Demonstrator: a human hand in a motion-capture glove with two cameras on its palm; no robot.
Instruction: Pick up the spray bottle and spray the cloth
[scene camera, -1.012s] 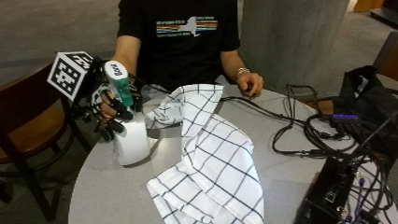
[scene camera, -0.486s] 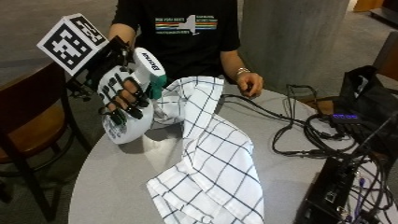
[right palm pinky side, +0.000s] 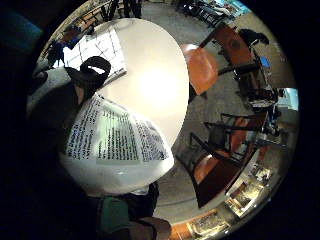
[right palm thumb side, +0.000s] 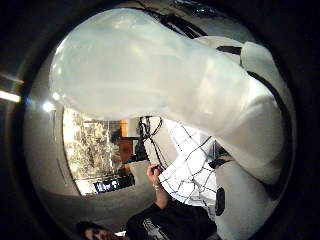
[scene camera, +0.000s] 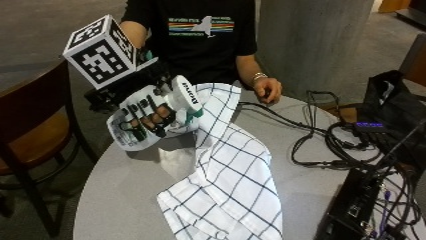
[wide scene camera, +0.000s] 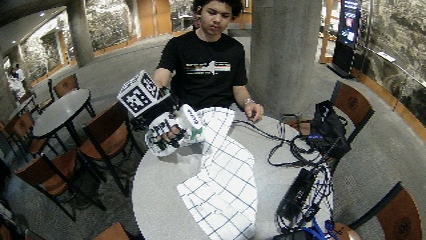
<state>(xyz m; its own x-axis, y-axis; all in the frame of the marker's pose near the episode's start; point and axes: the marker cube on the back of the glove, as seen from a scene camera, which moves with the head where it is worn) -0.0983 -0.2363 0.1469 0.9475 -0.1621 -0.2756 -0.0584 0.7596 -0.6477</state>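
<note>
One hand does all the work — the gloved right hand (scene camera: 148, 116) has its fingers wrapped round the white spray bottle (scene camera: 154, 120), lifted clear of the round table (scene camera: 126, 195) and tipped on its side, head toward the checked cloth (scene camera: 226, 185) just beside it. To spray well, I'd say level the nozzle at the cloth's broad middle — then find the trigger without shifting the grasp.

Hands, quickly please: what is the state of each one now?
Right hand: grips the spray bottle, lifted off the table.
Bare hand: rests on the table, holding nothing.
</note>
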